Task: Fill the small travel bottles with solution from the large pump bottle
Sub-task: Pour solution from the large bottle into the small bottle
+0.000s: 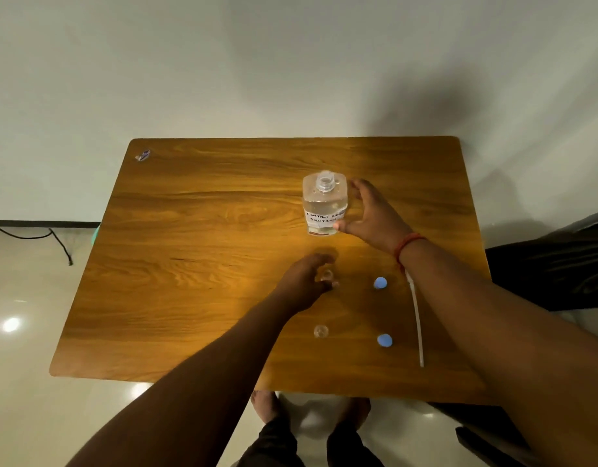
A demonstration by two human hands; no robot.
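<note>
The large clear bottle (324, 205) stands upright on the wooden table (196, 264), its pump off and its neck open, with a handwritten label on the front. My right hand (368, 214) curves beside its right side, fingers spread, thumb tip at the label's lower edge. My left hand (307, 281) wraps around a small clear travel bottle (326, 275), which shows between thumb and fingers. A second small travel bottle (321, 331) stands uncapped nearer me. Two blue caps (380, 283) (384, 340) lie to the right of the small bottles.
The pump's long white tube (417, 325) lies along the table's right part, its upper end hidden under my right forearm. A small sticker (143, 155) marks the far left corner. A dark chair (553, 271) stands at the right edge. My feet show below the near edge.
</note>
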